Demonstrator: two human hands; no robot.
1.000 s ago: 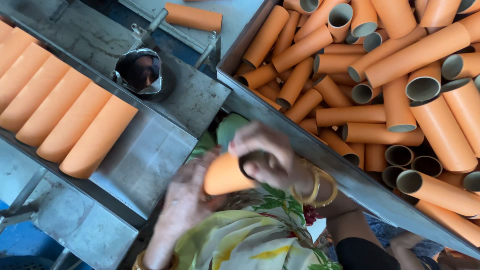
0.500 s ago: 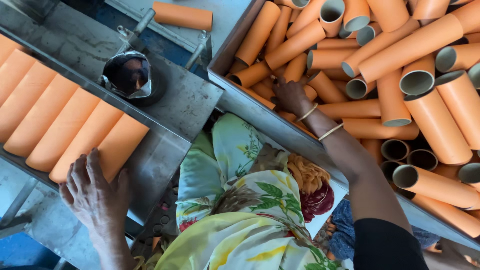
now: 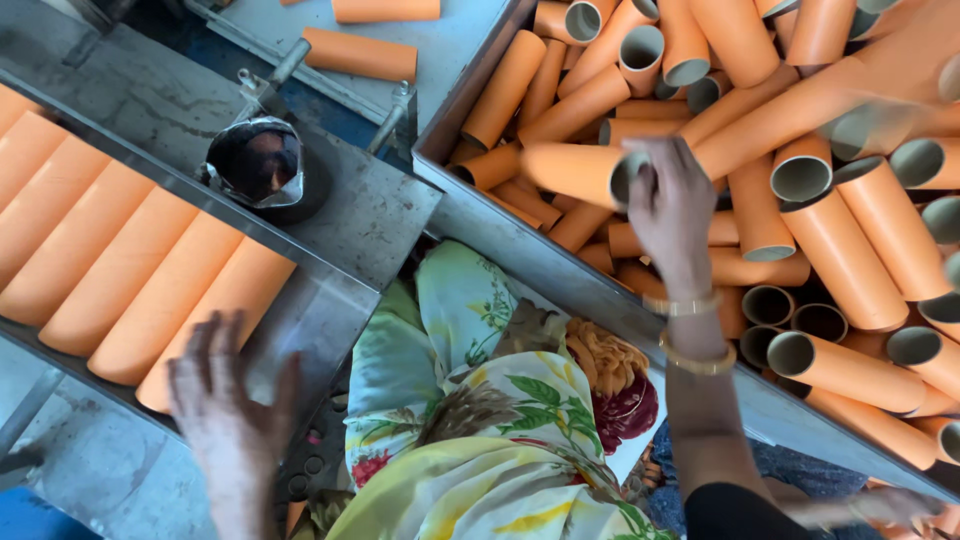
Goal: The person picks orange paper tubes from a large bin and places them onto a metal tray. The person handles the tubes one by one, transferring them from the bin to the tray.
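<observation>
My right hand (image 3: 668, 212) reaches into a metal bin (image 3: 560, 270) full of orange cardboard tubes and grips one tube (image 3: 575, 172) at its open end, lifting it above the pile. My left hand (image 3: 232, 415) hovers, fingers spread and empty, just below a row of several orange tubes (image 3: 140, 275) lying side by side on a grey metal tray (image 3: 330, 300). The nearest tube of that row (image 3: 222, 305) lies right above the fingertips. Gold bangles sit on my right wrist.
A dark round metal cup (image 3: 262, 165) on a bracket stands on the grey machine plate. Two loose orange tubes (image 3: 360, 55) lie on a surface at the top. Floral cloth (image 3: 490, 400) covers my lap between tray and bin.
My right hand went into the bin and has picked up a tube by its end. My left hand slid right along the tray's lower edge, empty; the tube held a second ago has left both hands.
</observation>
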